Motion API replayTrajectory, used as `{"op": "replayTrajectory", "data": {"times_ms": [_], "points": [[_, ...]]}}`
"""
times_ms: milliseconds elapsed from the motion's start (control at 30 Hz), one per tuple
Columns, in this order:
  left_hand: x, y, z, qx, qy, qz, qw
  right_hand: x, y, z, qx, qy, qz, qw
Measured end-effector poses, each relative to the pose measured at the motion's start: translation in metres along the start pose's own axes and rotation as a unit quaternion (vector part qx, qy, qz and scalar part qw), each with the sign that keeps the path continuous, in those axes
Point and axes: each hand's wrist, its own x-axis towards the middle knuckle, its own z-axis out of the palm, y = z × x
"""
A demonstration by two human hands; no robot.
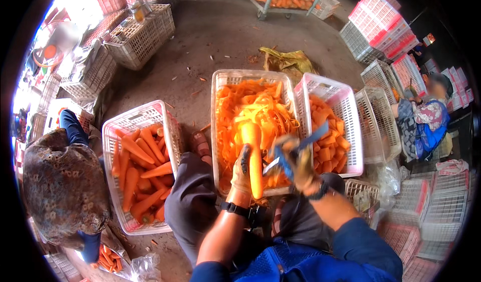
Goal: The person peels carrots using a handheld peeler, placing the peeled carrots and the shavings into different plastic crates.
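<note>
Over a plastic crate (218, 131) heaped with orange peelings (240, 101), my left hand (242, 169) grips a large peeled carrot (255, 158). Its dark-stained thumb lies along the carrot. Just to the right, my right hand (298, 165) is closed around a blue-handled tool (286, 163) with a pale metal part near the carrot; motion blurs it, and its kind cannot be told. A blue-grey strip (315, 133) sticks out above that hand. Whole carrots (144, 165) fill a white crate (109, 150) at left. Cut carrot chunks (328, 146) lie in a crate (355, 131) at right.
A person (65, 188) in a patterned top sits close at left, another person (428, 116) at far right. Empty crates (375, 124) stand beside the chunks. Beyond are a yellowish sack (289, 62), a wheeled cart (263, 9) with bagged carrots and stacked crates (379, 19).
</note>
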Motion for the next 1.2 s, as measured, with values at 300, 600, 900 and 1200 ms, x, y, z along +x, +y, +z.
{"op": "replayTrajectory", "data": {"times_ms": [300, 600, 900, 1200], "points": [[-0.008, -0.006, -0.021, 0.045, -0.039, 0.033, 0.998, 0.058, 0.028, 0.008, -0.172, -0.045, 0.071, 0.981], [-0.016, 0.004, 0.017, -0.05, 0.017, -0.054, 0.997, 0.088, 0.014, -0.034, -0.11, 0.145, 0.071, 0.981], [-0.006, 0.0, 0.003, -0.077, -0.016, -0.011, 0.997, -0.031, -0.002, 0.012, -0.167, -0.093, -0.107, 0.976], [-0.016, 0.01, 0.015, 0.02, 0.01, -0.065, 0.998, 0.146, 0.039, -0.058, -0.304, 0.146, 0.098, 0.936]]}}
